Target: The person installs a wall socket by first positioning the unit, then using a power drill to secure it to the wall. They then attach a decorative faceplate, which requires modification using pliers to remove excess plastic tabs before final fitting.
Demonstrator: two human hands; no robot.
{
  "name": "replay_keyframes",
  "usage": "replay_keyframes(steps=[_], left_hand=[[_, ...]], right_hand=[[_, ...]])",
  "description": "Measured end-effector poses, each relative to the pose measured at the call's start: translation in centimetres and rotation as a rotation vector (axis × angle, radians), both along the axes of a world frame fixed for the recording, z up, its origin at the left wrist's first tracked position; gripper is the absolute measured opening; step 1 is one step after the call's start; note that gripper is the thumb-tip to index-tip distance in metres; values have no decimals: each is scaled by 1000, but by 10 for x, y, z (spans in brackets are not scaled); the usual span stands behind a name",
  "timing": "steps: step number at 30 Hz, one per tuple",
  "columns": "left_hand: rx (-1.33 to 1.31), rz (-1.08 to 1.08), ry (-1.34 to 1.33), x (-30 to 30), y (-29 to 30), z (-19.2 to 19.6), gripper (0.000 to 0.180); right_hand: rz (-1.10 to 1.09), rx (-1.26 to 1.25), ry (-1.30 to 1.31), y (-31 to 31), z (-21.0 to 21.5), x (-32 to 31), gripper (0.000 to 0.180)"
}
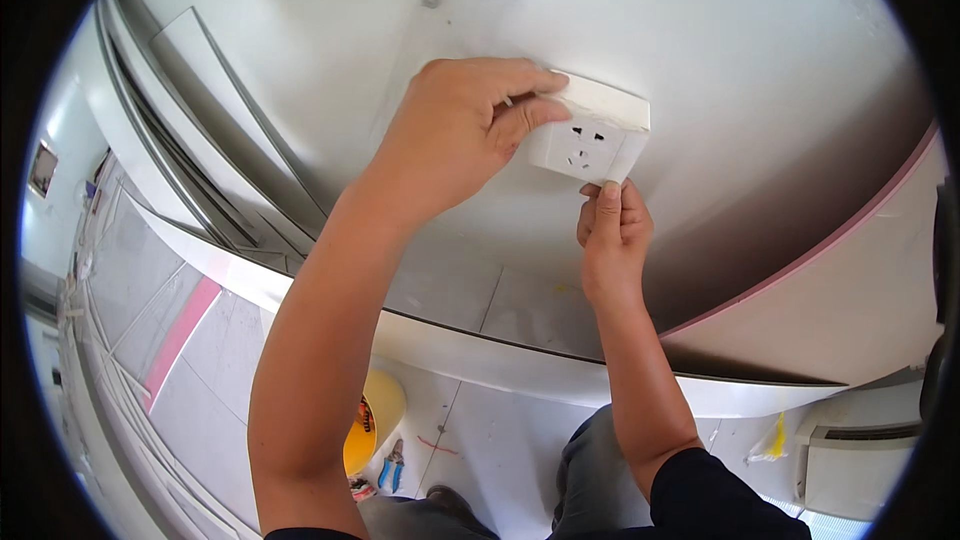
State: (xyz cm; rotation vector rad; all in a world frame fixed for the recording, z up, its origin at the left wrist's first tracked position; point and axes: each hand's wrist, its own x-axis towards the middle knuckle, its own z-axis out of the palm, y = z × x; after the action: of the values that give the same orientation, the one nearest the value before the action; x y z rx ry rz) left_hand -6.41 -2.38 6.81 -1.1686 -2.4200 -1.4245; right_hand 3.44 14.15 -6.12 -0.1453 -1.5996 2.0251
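Observation:
A white wall socket [582,148] in a raised square box sits against the white wall [740,50], slightly tilted. My left hand [470,120] grips its upper left corner, the thumb on the front and the fingers along the top edge. From below, my right hand [614,225] pinches the bottom edge near the lower right corner, its thumb towards me. Both hands are closed on the socket. Its back and whatever lies behind it are hidden.
A long curved white panel edge [480,345] runs between my body and the wall. Long boards [215,120] lean at the left; a pink-edged panel [830,280] stands right. On the tiled floor are a yellow bucket [385,410], blue-handled pliers [392,467] and a beige box-like unit [855,470].

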Motion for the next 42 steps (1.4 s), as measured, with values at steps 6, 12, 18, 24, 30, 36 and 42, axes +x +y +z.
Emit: replay_keyframes(steps=[6, 12, 18, 24, 30, 36, 42], left_hand=[[-149, -38, 394, -7, -3, -4, 44], [-324, -24, 527, -8, -6, 11, 36], [-325, -22, 667, -6, 3, 4, 38], [-429, 38, 680, -5, 0, -6, 49], [-401, 128, 697, 3, 2, -17, 53], [-312, 164, 511, 11, 4, -7, 43], [-74, 115, 82, 12, 2, -5, 29]], right_hand=[[16, -9, 14, -1, 1, 0, 34], [76, 88, -26, 5, 2, 4, 33], [43, 2, 27, 7, -2, 0, 35], [52, 23, -6, 4, 1, 1, 34], [44, 38, -4, 2, 6, 0, 34], [30, -18, -42, -2, 3, 3, 34], [49, 11, -86, 1, 11, 9, 40]])
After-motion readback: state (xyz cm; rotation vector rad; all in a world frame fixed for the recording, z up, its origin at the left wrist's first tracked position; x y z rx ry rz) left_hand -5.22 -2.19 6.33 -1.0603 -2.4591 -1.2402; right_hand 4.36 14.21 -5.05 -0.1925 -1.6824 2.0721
